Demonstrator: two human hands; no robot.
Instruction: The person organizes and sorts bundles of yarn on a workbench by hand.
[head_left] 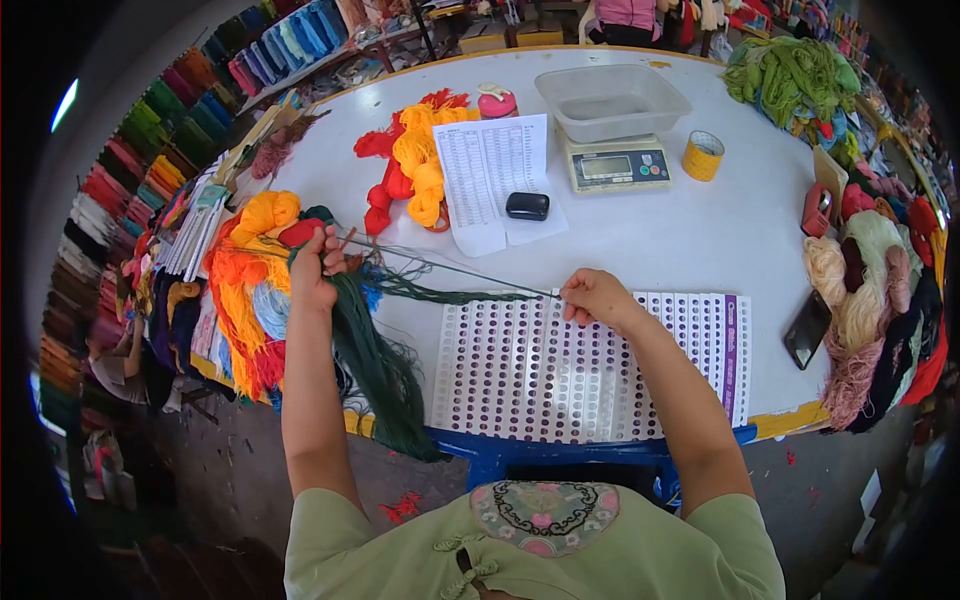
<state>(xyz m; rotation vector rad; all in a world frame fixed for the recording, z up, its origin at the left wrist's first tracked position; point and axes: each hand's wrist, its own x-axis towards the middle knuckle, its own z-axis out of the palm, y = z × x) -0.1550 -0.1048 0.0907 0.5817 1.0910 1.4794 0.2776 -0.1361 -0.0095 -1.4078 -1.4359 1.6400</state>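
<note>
My left hand [318, 268] is closed around a dark green skein of embroidery thread [378, 365], whose loose strands hang over the table's front edge. From it a bundle of green thread [440, 293] stretches rightward to my right hand [597, 298], which pinches the strands between thumb and fingers. Under and in front of the right hand lie white cards with rows of punched holes [540, 380], laid side by side, with a purple printed strip at the right end. Orange and yellow skeins [258, 240] are heaped beside my left hand.
Behind my hands are printed sheets [485, 180] with a black case [527, 206], a scale [618, 165] bearing a plastic tub [612, 100], and a tape roll [703, 156]. A phone [807, 330] and yarn heaps [860, 270] lie right. A person in pink [627, 12] is beyond the table.
</note>
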